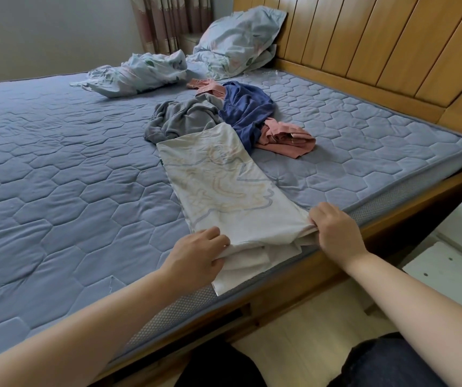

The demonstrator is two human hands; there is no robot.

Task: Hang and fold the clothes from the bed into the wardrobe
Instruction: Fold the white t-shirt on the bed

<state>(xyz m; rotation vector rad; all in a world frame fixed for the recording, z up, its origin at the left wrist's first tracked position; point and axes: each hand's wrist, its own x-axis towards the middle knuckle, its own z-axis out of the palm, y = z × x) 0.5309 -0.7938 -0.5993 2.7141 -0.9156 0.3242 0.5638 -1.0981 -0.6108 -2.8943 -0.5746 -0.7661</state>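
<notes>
On the mattress (56, 163), a white printed garment (224, 185), perhaps half-folded, is clamped by fingers of left hand (199, 255) and right hand (333, 230); the clothes pile (246, 113) is left unfolded.

The left forearm (98, 317) and the right forearm (419, 297) are bare along their whole visible length, and the left hand (199, 255) and right hand (336, 230) are bare too. Below the near edge of the bed (294, 286), the legs are clad in dark trousers (391, 364). The cloth over the right leg shows a deep blue, finely speckled weave much like denim, while that over the left leg looks almost black in shadow.
</notes>
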